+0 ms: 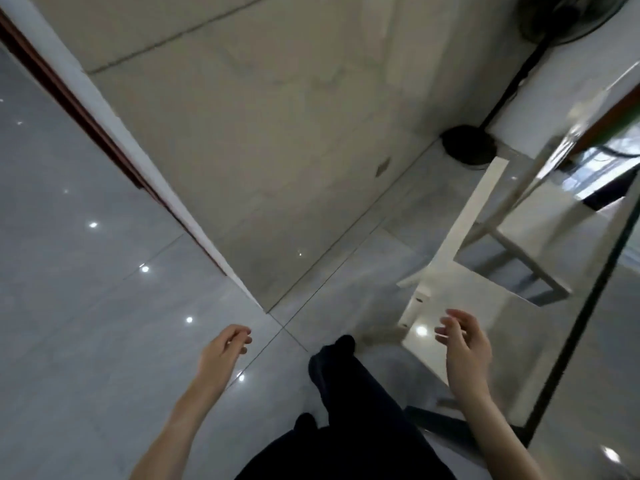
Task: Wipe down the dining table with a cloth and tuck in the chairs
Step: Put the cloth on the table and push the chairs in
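We are walking with nothing in either hand, so the step in hand, as we judge it, is fetching a cloth; none shows anywhere in view. To do this well we should get the cloth before we touch the table, then come back to the near corner, lay the cloth flat under a spread palm and wipe in overlapping passes toward one edge. Glass shows streaks, so we should keep bare fingertips off it.

Our left hand [227, 348] hangs over the floor [104, 306]. Its fingers [242, 336] are loosely curled toward the palm, grasping nothing and touching nothing. Our right hand [465, 344] is raised with the palm turned inward. Its fingers [450, 323] are slack and slightly spread, released, with nothing held and nothing in contact.

The table [581, 327], glass-topped with a dark edge, lies just beyond the right hand's fingers, on the side away from the left hand, near but apart from them. Past those fingertips, further ahead, stands a white frame [460, 237]; we cannot tell whether it is a chair or the table's own base. A fan [467, 147] stands well beyond that, against the wall [277, 133]. Between the two hands, below the fingers, is our dark trouser leg [346, 393].
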A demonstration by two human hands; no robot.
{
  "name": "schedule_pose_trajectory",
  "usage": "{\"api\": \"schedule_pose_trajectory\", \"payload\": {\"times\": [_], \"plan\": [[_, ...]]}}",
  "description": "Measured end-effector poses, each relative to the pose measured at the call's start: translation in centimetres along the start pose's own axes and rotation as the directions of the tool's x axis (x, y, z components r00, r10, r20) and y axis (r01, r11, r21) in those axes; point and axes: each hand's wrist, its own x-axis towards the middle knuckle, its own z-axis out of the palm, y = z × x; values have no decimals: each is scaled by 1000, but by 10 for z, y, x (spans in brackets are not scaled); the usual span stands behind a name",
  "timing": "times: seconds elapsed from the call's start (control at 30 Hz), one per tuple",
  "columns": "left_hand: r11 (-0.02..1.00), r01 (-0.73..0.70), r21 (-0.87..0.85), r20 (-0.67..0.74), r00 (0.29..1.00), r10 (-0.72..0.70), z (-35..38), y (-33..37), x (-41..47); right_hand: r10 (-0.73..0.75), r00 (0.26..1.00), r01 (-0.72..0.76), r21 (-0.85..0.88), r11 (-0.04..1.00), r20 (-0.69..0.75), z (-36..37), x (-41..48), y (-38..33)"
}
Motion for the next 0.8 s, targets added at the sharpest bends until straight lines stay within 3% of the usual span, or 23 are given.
{"api": "schedule_pose_trajectory", "payload": {"times": [0.17,0.3,0.43,0.5,0.63,0.8], "plan": [[961,-259,96,186,953,238,46,120,86,-95,967,116,75,990,-234,11,72,-65],[858,-493,145,361,834,417,103,221,147,-61,960,74,40,996,-274,20,122,-92],[662,-740,118,559,601,572,178,309,178,49,973,-31,80,996,-224,37,147,-96],[504,-854,126,657,453,602,215,340,182,90,968,-88,18,996,-236,47,154,-86],[248,-965,83,828,206,522,280,378,192,259,944,-254,50,966,-206,60,161,-72],[-307,-948,-89,875,-222,431,352,404,222,304,912,-309,24,951,-277,73,165,-61]]}}
